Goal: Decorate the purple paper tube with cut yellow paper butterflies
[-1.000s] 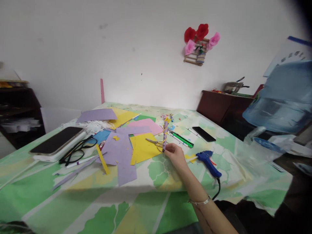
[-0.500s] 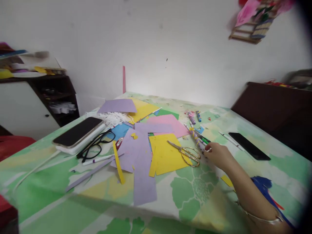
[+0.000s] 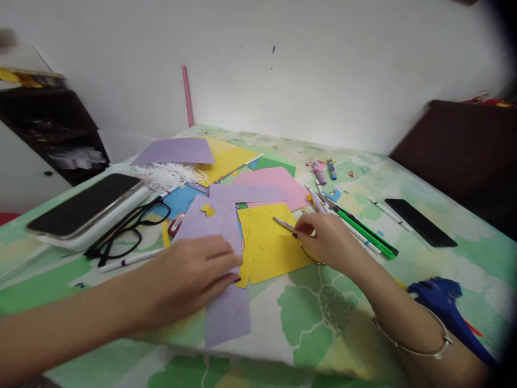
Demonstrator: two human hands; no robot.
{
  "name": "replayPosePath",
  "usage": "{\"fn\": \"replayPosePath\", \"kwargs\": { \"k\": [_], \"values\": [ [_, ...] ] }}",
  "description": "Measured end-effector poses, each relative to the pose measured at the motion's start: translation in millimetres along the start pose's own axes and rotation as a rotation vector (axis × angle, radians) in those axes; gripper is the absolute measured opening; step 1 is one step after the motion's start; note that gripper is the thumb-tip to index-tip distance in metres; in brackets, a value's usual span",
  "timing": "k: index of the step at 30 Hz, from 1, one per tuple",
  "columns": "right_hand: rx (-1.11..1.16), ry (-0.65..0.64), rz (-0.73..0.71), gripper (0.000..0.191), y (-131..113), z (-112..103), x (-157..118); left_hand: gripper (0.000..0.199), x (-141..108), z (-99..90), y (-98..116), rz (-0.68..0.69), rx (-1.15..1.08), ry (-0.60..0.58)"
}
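Green-patterned cloth (image 3: 315, 339) covers the table (image 3: 363, 167) against a white wall (image 3: 331, 70); dark cabinets (image 3: 456, 134) stand left and right. The right hand (image 3: 329, 240) clamps the scissors (image 3: 284, 223) over yellow paper (image 3: 269, 258); the left hand (image 3: 197, 275) is over purple paper (image 3: 228, 320), its grip unclear.

the left hand (image 3: 197, 272) reaches inward, fingers loosely extended, while the right hand (image 3: 325, 237) pinches with curled fingers

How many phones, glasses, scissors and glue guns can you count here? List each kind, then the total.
Phones: 2
Glasses: 1 pair
Scissors: 1 pair
Glue gun: 1
Total: 5
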State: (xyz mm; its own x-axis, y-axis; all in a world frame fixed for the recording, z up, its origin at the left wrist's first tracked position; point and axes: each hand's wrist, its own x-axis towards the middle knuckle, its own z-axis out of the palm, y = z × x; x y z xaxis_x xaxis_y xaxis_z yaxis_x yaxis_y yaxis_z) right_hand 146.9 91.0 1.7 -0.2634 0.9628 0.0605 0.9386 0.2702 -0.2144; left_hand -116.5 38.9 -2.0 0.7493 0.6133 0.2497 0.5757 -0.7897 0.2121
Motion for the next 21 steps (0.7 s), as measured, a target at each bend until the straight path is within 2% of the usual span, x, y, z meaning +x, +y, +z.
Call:
{"fn": "replayPosePath", "kwargs": {
  "k": [2, 4, 6, 8, 11, 15, 18, 21],
  "values": [
    [-0.019, 0.041, 0.051, 0.011, 9, 8, 0, 0.023, 23, 5.9, -15, -0.127, 0.017, -0.056],
    [-0.049, 0.067, 0.083, 0.01, 20, 13, -2, 0.037, 45, 12.2, -32, -0.218, 0.001, -0.087],
    [-0.066, 0.058, 0.09, 0.011, 28, 16, -3, 0.057, 60, 17.7, -45, -0.213, -0.028, -0.123],
    [-0.057, 0.008, 0.109, 0.013, 34, 15, -4, 0.061, 68, 21.9, -53, -0.174, -0.067, -0.18],
    [-0.023, -0.084, 0.179, 0.016, 35, 11, -5, 0.046, 71, 26.1, -59, -0.192, -0.132, -0.198],
    [0.019, -0.144, 0.205, 0.009, 33, 10, -6, 0.027, 69, 30.3, -60, -0.258, -0.284, -0.143],
    [0.078, -0.143, 0.174, 0.012, 34, 13, -9, 0.015, 67, 31.9, -59, -0.357, -0.445, -0.066],
    [0.166, -0.097, 0.178, 0.015, 37, 17, -11, 0.008, 66, 29.7, -56, -0.476, -0.686, 0.092]
  ]
}}
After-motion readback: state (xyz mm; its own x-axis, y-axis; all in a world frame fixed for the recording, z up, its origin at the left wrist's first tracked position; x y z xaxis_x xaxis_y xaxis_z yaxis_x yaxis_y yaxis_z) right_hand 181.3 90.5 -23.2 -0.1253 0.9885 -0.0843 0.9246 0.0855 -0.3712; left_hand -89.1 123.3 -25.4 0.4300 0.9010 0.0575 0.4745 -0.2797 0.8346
